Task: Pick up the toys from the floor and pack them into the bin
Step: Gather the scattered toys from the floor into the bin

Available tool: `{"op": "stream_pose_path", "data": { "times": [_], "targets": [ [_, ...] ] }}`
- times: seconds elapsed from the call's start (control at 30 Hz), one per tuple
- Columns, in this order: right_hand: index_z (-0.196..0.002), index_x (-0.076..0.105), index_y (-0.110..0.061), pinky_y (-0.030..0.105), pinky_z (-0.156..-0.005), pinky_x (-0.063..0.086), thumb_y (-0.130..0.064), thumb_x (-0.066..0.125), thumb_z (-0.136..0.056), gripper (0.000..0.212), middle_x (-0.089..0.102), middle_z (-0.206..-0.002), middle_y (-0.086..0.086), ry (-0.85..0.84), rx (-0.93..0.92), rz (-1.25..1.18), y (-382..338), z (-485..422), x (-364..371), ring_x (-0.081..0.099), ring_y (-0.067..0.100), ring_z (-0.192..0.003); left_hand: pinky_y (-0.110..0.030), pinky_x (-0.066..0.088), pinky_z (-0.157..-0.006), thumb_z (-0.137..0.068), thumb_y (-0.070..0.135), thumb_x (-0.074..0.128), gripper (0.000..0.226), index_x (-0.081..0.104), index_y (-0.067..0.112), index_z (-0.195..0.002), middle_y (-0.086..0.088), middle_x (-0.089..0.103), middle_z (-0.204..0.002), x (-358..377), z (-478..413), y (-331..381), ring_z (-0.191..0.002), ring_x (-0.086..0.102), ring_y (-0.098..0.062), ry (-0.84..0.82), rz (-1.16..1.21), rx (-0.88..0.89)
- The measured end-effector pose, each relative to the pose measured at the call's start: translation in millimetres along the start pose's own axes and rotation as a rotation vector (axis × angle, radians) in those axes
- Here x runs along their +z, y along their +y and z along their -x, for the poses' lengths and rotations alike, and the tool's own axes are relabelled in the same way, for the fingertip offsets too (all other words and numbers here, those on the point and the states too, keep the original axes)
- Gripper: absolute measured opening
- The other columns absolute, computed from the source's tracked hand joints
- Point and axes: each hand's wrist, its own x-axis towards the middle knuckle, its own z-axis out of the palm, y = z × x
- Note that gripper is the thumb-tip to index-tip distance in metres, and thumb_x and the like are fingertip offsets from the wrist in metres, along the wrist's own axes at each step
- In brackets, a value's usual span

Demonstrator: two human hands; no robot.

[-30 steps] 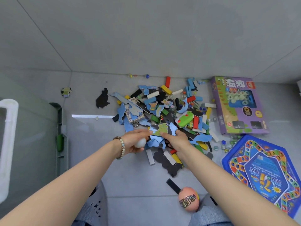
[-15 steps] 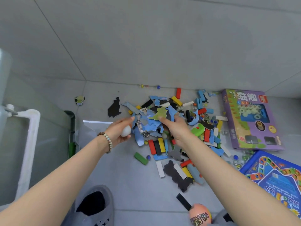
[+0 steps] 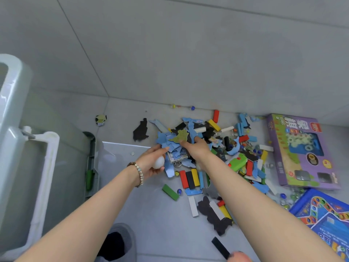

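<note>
Both hands loaded: left hand (image 3: pixel 149 161) cups white egg (image 3: pixel 158 162), right hand (image 3: pixel 196 151) pinches loose puzzle-piece stack (image 3: pixel 176 143); pieces may slip before reaching bin (image 3: pixel 62 167).

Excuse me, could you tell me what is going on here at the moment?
A person is clearing toys off the floor. The right hand grips a bunch of puzzle pieces over the pile; the left hand holds a white egg and touches the bunch. Loose blocks, marbles and a purple game box lie on the floor, the bin at the left.
</note>
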Motion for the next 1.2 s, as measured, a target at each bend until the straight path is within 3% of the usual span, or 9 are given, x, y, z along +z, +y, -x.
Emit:
{"op": "stream_pose_path", "data": {
  "times": [0.1,0.2,0.27,0.43,0.7,0.8,0.9,1.07,1.2],
  "targets": [
    [-0.092,0.060,-0.011,0.046,-0.094,0.050,-0.017,0.065,-0.087,0.010,0.067,-0.106,0.013,0.025,0.000,-0.054,3,1,2,0.064,0.028,-0.097,-0.015,0.045,-0.043,-0.090,0.025,0.060,0.012,0.053,0.035,-0.090,0.000,0.056,-0.084,2,2,-1,-0.060,0.049,-0.009,-0.032,-0.007,-0.008],
    [-0.082,0.059,-0.012,0.050,-0.091,0.051,-0.016,0.068,-0.084,0.010,0.068,-0.103,0.017,0.043,0.023,-0.142,8,1,3,0.065,0.032,-0.095,-0.016,0.046,-0.043,-0.089,0.026,0.061,0.027,0.050,0.032,-0.113,-0.001,0.057,-0.088,1,-1,-4,-0.060,0.050,-0.010,-0.010,0.006,-0.005],
    [-0.084,0.061,-0.013,0.051,-0.090,0.052,-0.017,0.068,-0.084,0.008,0.069,-0.103,0.017,0.033,0.038,-0.188,9,1,2,0.066,0.033,-0.097,-0.016,0.047,-0.042,-0.088,0.026,0.062,0.038,0.048,0.029,-0.123,-0.002,0.057,-0.093,0,-3,-5,-0.063,0.050,-0.010,0.008,0.017,0.003],
    [-0.094,0.061,-0.013,0.040,-0.089,0.054,-0.017,0.065,-0.088,0.009,0.069,-0.107,0.012,-0.040,0.059,-0.279,11,4,0,0.067,0.026,-0.097,-0.017,0.048,-0.041,-0.086,0.026,0.064,0.043,0.045,0.028,-0.125,-0.006,0.054,-0.102,5,-6,-5,-0.069,0.051,-0.013,0.018,0.035,-0.023],
    [-0.096,0.056,-0.021,0.024,-0.083,0.050,-0.016,0.062,-0.090,0.009,0.065,-0.101,-0.002,-0.143,0.029,-0.237,10,14,-14,0.062,0.015,-0.096,-0.016,0.046,-0.039,-0.086,0.030,0.064,0.039,0.047,0.024,-0.121,-0.002,0.052,-0.088,7,-7,-8,-0.064,0.049,-0.011,0.001,-0.015,-0.082],
    [-0.106,0.056,-0.018,0.025,-0.087,0.049,-0.018,0.061,-0.090,0.016,0.065,-0.114,0.002,-0.158,0.021,-0.197,13,15,-14,0.061,0.016,-0.104,-0.015,0.045,-0.038,-0.087,0.031,0.063,0.025,0.053,0.024,-0.108,-0.003,0.050,-0.088,8,-7,-8,-0.063,0.048,-0.012,0.004,-0.031,-0.091],
    [-0.102,0.057,-0.020,0.027,-0.087,0.050,-0.016,0.061,-0.091,0.012,0.066,-0.115,0.004,-0.171,0.037,-0.243,12,14,-14,0.063,0.018,-0.103,-0.015,0.045,-0.037,-0.088,0.030,0.062,0.011,0.054,0.025,-0.092,-0.003,0.050,-0.087,11,-8,-6,-0.063,0.048,-0.013,0.011,-0.019,-0.086],
    [-0.118,0.054,-0.012,0.015,-0.072,0.050,-0.015,0.057,-0.093,0.025,0.066,-0.111,-0.001,-0.181,0.011,-0.316,15,17,-17,0.064,0.009,-0.098,-0.014,0.043,-0.035,-0.089,0.029,0.062,0.011,0.054,0.022,-0.085,-0.005,0.050,-0.084,16,-7,-4,-0.063,0.047,-0.013,0.018,0.002,-0.098],
    [-0.112,0.055,-0.012,0.011,-0.062,0.051,-0.010,0.054,-0.094,0.018,0.067,-0.099,-0.004,-0.188,-0.022,-0.359,8,23,-25,0.066,0.001,-0.082,-0.014,0.042,-0.034,-0.089,0.029,0.061,0.010,0.054,0.022,-0.086,-0.004,0.049,-0.082,24,-5,2,-0.061,0.046,-0.013,0.018,0.001,-0.087]
  ]
}}
